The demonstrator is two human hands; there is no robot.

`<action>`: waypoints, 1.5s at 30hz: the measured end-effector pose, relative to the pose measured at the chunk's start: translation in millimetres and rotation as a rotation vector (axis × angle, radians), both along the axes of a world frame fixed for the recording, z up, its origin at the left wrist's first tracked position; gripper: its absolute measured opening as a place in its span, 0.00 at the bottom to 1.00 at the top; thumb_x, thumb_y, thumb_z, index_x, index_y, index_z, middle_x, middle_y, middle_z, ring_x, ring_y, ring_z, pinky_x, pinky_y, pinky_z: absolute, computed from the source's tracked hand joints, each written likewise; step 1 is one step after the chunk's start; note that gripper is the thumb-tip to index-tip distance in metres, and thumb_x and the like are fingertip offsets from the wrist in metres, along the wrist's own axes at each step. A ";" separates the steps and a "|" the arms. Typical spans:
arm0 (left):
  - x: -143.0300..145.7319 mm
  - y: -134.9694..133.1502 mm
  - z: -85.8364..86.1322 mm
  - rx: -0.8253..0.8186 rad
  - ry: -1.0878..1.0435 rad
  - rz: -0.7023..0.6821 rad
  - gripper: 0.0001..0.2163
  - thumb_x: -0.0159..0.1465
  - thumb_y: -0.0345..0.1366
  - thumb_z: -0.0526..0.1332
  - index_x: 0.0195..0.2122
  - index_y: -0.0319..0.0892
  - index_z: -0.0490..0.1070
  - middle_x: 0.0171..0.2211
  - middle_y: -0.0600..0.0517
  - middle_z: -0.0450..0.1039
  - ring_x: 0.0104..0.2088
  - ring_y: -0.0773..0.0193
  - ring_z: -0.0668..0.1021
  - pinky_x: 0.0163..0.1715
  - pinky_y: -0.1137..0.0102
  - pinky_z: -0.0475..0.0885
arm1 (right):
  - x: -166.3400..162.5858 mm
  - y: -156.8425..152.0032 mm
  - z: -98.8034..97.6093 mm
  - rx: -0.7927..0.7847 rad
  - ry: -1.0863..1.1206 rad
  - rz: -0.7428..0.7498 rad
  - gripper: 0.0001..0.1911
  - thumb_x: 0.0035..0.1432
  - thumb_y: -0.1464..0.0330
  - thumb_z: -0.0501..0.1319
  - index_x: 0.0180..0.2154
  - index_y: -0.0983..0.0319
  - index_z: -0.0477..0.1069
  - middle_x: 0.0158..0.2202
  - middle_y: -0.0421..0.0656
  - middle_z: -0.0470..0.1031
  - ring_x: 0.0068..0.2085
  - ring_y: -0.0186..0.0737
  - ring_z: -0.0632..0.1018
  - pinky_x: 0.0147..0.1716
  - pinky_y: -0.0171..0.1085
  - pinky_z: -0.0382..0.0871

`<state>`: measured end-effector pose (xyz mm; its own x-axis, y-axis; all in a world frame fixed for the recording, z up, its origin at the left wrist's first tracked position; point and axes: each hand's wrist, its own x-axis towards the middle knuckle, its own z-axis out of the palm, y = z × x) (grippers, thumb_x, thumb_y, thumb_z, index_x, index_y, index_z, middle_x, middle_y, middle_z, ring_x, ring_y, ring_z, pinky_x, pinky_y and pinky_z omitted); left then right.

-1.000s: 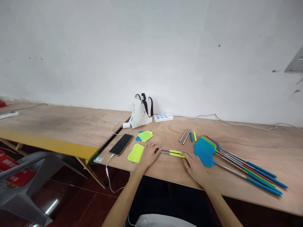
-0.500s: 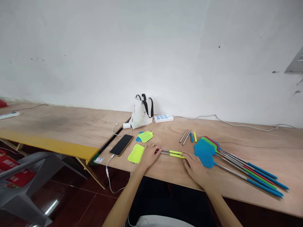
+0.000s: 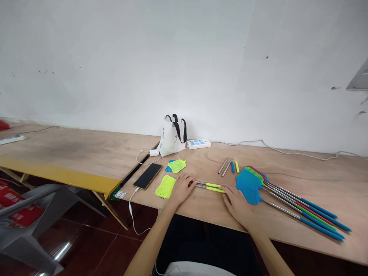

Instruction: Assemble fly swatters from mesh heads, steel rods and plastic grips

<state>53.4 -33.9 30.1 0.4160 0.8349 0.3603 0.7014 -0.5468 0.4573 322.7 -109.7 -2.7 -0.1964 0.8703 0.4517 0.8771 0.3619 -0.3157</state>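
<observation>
Two metal fly swatter rods (image 3: 201, 184) with yellow-green fly swatter handles (image 3: 214, 188) lie side by side on the table before me. My left hand (image 3: 181, 190) is curled over their left ends, hiding where they stop. The fingers of my right hand (image 3: 236, 203) close over the handles' right ends. A yellow mesh swatter head (image 3: 165, 186) lies just left of my left hand; any join to the rods is hidden. Behind it, another yellow head (image 3: 177, 166) overlaps a blue one (image 3: 169, 168). Several assembled fly swatters (image 3: 299, 207) are fanned out at the right, near my right hand.
Two bare metal tubes (image 3: 224, 167), a short blue grip (image 3: 232, 167) and a short yellow grip (image 3: 237, 166) lie farther back. A phone (image 3: 148, 176) with a cable lies at the left. Behind are a white bag (image 3: 171, 138) and a power strip (image 3: 199, 143).
</observation>
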 end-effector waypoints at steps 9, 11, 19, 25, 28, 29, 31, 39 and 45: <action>-0.6 -0.1 0.5 0.006 0.007 -0.004 0.10 0.73 0.40 0.56 0.37 0.44 0.74 0.44 0.51 0.76 0.49 0.56 0.76 0.51 0.60 0.66 | -0.3 -0.3 0.8 0.015 -0.030 -0.008 0.15 0.69 0.70 0.49 0.52 0.55 0.69 0.57 0.44 0.75 0.57 0.45 0.75 0.52 0.46 0.69; -0.5 -0.3 0.8 0.007 0.008 -0.006 0.10 0.73 0.40 0.56 0.37 0.44 0.74 0.43 0.51 0.76 0.48 0.56 0.76 0.51 0.61 0.66 | 0.1 -0.1 0.1 0.014 -0.028 -0.007 0.16 0.70 0.70 0.49 0.53 0.55 0.69 0.58 0.44 0.75 0.57 0.45 0.75 0.53 0.46 0.69; -0.7 0.3 0.7 0.023 -0.015 -0.026 0.11 0.73 0.40 0.55 0.37 0.44 0.75 0.42 0.49 0.76 0.47 0.56 0.76 0.50 0.63 0.68 | 0.3 0.7 -2.0 0.027 -0.028 -0.015 0.16 0.69 0.69 0.49 0.53 0.55 0.69 0.57 0.45 0.75 0.57 0.45 0.75 0.53 0.46 0.69; -0.5 -1.4 2.9 0.003 -0.041 -0.036 0.11 0.72 0.40 0.56 0.36 0.44 0.74 0.42 0.49 0.76 0.46 0.56 0.76 0.49 0.64 0.69 | 0.4 1.0 -3.6 0.051 -0.012 -0.009 0.16 0.69 0.69 0.49 0.52 0.54 0.70 0.56 0.45 0.75 0.56 0.45 0.75 0.53 0.46 0.68; -0.1 -3.0 5.1 -0.006 -0.059 -0.044 0.11 0.72 0.40 0.56 0.36 0.44 0.74 0.42 0.49 0.76 0.45 0.56 0.76 0.47 0.64 0.69 | 0.7 1.1 -3.6 0.060 -0.023 -0.017 0.15 0.69 0.69 0.49 0.51 0.55 0.70 0.57 0.45 0.75 0.55 0.45 0.75 0.52 0.46 0.69; 0.0 -3.5 5.8 -0.009 -0.066 -0.046 0.11 0.72 0.40 0.56 0.36 0.44 0.74 0.42 0.50 0.76 0.45 0.56 0.77 0.47 0.65 0.70 | 0.8 1.0 -3.4 0.058 -0.024 -0.016 0.15 0.69 0.69 0.49 0.51 0.55 0.70 0.57 0.45 0.75 0.55 0.45 0.75 0.52 0.46 0.69; 0.1 -3.7 6.9 -0.014 -0.081 -0.044 0.10 0.72 0.40 0.56 0.37 0.44 0.74 0.41 0.50 0.76 0.45 0.57 0.77 0.46 0.65 0.70 | 0.9 0.8 -2.7 0.050 -0.022 -0.015 0.14 0.69 0.69 0.50 0.51 0.55 0.69 0.57 0.45 0.75 0.56 0.45 0.75 0.52 0.46 0.69; -3.8 0.7 7.2 -0.016 -0.289 0.012 0.14 0.73 0.43 0.52 0.38 0.44 0.73 0.39 0.49 0.77 0.43 0.56 0.77 0.46 0.64 0.70 | 0.2 -0.2 -0.9 0.022 -0.011 -0.015 0.13 0.71 0.67 0.49 0.50 0.55 0.70 0.58 0.45 0.74 0.57 0.46 0.74 0.53 0.47 0.69; -9.6 1.6 16.2 0.039 -0.528 0.076 0.17 0.74 0.46 0.51 0.35 0.43 0.73 0.36 0.49 0.77 0.40 0.58 0.77 0.45 0.65 0.70 | -0.3 0.1 -1.3 0.022 -0.021 -0.020 0.12 0.72 0.63 0.50 0.48 0.54 0.71 0.58 0.45 0.74 0.57 0.46 0.75 0.53 0.48 0.69</action>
<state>43.8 -32.2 46.4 0.1089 0.8372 0.5359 0.4194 -0.5275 0.7388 322.4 -109.6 -3.9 -0.1891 0.8637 0.4671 0.8904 0.3514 -0.2893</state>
